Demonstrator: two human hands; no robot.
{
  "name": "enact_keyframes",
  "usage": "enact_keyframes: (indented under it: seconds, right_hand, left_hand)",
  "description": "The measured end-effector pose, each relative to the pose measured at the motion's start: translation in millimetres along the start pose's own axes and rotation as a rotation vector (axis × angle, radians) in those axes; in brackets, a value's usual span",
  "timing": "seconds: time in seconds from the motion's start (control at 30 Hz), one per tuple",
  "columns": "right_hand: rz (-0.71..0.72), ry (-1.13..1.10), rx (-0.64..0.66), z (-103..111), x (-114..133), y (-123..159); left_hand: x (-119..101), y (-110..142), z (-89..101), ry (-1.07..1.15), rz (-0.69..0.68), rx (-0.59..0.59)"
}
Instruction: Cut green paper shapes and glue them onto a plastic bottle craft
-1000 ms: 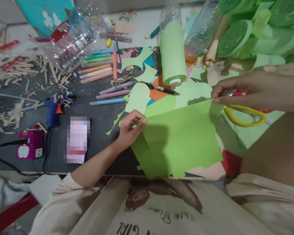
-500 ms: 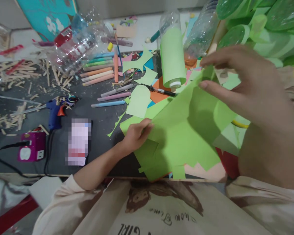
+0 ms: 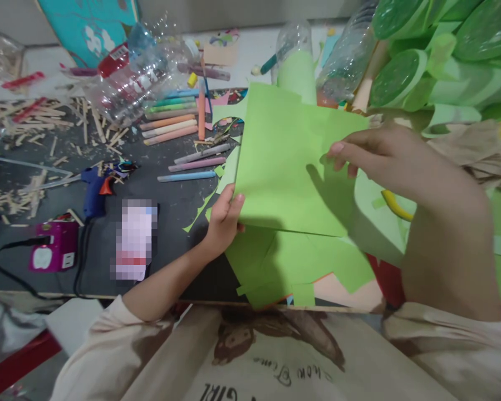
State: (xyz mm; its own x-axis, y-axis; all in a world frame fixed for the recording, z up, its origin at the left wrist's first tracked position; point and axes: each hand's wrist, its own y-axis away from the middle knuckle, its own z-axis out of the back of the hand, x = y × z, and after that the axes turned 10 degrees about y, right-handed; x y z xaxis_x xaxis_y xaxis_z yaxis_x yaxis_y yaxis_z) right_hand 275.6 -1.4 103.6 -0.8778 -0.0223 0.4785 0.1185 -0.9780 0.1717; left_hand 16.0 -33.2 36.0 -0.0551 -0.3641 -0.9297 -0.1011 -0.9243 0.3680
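"Sheet location?"

"Green sheet is raised above the tabletop, right of centre. Its lower edge overlaps other green paper that reaches the near edge. The sheet hides the lower part of a bottle wrapped in paler green."

"Left hand status?"

"Left hand pinches the sheet between thumb and fingers, at its left edge, close to the lower left corner."

"Right hand status?"

"Right hand is over the right half of the sheet, fingers bent and loosely grouped. Contact cannot be determined. A yellow handle shows just beside the forearm, partly hidden."

"Legible markings?"

"Shirt: 'Show Time' in script and 'GIRL' in capitals, both inverted in this view. Purple box, near edge, toward the left corner: white apple-shaped mark; small white label, characters unreadable. Phone, right of the box, same edge: screen pixelated. Clear bottle, far edge, left of centre: red label with a barcode; remaining characters unreadable."
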Motion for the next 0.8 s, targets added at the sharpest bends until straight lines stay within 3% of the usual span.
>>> enact_keyframes:
  seconds: [0.2,0.33,0.47,0.57,0.67,0.8]
  right_hand:
    - [-0.065,-0.139,0.185,3,3,-10]
    - [-0.068,-0.224,0.269,4,4,-12]
    - [0.075,-0.327,0.265,2,-6,-12]
    - [0.196,-0.445,0.357,2,-13,-8]
    - [0.289,-0.513,0.486,3,-8,0]
    - [0.351,-0.386,0.513,-3,15,9]
  left_hand:
    - [7,4,2.2,-0.033,0.062,0.229]
    - [13,4,3.0,-0.067,0.003,0.354]
    - [18,1,5.3,-0.108,-0.116,0.357]
    - [23,-2,5.9,-0.087,-0.202,0.351]
    - [26,-5,4.9,-0.062,-0.262,0.44]
    - [27,-9,3.8,-0.036,-0.373,0.588]
